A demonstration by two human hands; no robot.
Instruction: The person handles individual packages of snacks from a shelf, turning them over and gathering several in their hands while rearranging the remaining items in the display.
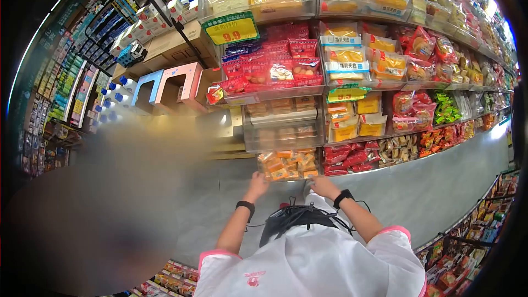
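A clear plastic bin (pixel 264 174) filled with orange-wrapped snack packs (pixel 288 164) sits at the bottom of the shelf unit, in front of me. My left hand (pixel 258 183) is closed at the bin's left front corner. At its right front corner, my right hand (pixel 324 186) has its fingers bent against the edge. The fingertips of both hands are small and partly hidden. Just right of this bin lie red snack packets (pixel 350 157) in another compartment. Above it is a clear drawer (pixel 284 134) with packaged goods.
Stacked bins hold red bags (pixel 273 61) and yellow bread packs (pixel 345 69). A price sign (pixel 231 28) hangs upper left. Pink and blue boxes (pixel 177 88) and white bottles (pixel 118 94) stand left. A blurred area covers the lower left. More shelving (pixel 477 231) runs behind on the right.
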